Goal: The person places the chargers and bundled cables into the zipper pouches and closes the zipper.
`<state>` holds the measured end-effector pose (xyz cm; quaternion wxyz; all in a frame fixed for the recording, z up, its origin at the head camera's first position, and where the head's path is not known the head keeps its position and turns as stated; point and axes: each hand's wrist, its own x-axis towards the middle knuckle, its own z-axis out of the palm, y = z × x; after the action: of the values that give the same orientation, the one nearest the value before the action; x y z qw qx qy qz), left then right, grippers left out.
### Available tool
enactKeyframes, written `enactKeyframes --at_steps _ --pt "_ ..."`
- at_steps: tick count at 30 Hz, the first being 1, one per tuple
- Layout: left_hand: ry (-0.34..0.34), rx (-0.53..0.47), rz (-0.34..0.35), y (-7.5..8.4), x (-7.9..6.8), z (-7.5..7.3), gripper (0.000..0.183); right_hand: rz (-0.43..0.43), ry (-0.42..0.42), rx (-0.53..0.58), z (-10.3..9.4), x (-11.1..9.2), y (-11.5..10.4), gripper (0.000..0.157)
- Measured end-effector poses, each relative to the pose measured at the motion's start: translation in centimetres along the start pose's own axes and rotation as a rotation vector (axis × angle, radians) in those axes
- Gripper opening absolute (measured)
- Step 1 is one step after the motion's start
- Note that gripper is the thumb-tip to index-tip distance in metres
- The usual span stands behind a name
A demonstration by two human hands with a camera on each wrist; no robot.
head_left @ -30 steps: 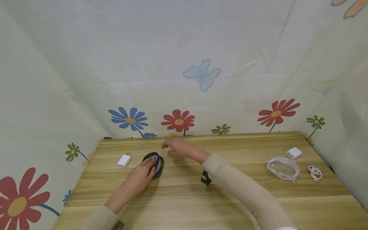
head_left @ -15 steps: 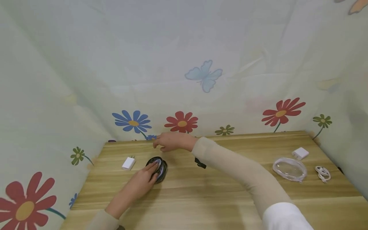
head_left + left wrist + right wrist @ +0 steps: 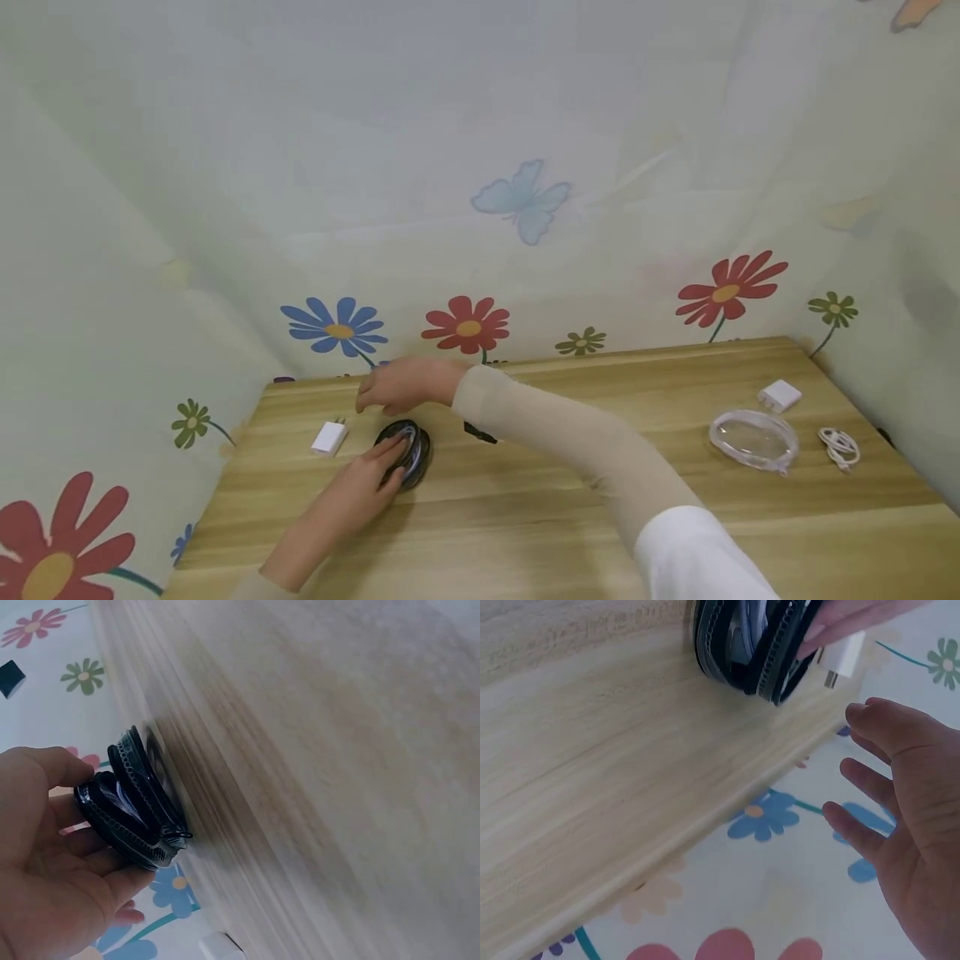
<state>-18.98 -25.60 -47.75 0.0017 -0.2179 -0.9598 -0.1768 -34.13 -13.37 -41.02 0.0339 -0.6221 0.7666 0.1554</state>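
Note:
A small round black zippered case (image 3: 422, 460) stands unzipped on the table, a light-coloured cable showing inside it. My left hand (image 3: 356, 492) holds the case, thumb on one side and fingers on the other in the left wrist view, where the zip teeth of the case (image 3: 139, 802) are visible. My right hand (image 3: 405, 385) hovers behind the case with nothing in it, its fingers loosely bent and spread in the right wrist view. To the left of the case lies a white charger plug (image 3: 328, 437), close to the right hand's fingertips but apart from them.
At the table's right side lie a clear round case (image 3: 753, 442), a second white charger plug (image 3: 780, 396) and a coiled white cable (image 3: 838, 448). A flower-printed curtain (image 3: 465, 208) rises behind the table's back edge.
My right hand has moved left across the back of the table, passing behind the black case toward the white charger plug. The left hand stays on the case.

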Motion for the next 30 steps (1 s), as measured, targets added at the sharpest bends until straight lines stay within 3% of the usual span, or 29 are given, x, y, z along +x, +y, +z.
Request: enactKeyframes --at_steps 10,18,25,30 --pt "0.004 0.023 -0.003 -1.0 -0.9 -0.8 0.045 -0.006 -0.025 0.016 0.5 4.0 -1.2 0.046" --pt "-0.003 0.044 0.056 -0.6 -0.5 -0.4 0.044 0.012 -0.055 0.049 1.3 4.4 -1.6 0.054" --pt "0.035 0.065 0.052 -0.5 -0.5 0.3 0.045 -0.037 -0.116 -0.024 1.0 5.4 -2.6 0.053" --pt "0.028 0.061 0.053 -0.5 -0.2 0.7 0.046 0.025 -0.154 -0.001 1.5 5.3 -2.4 0.051"
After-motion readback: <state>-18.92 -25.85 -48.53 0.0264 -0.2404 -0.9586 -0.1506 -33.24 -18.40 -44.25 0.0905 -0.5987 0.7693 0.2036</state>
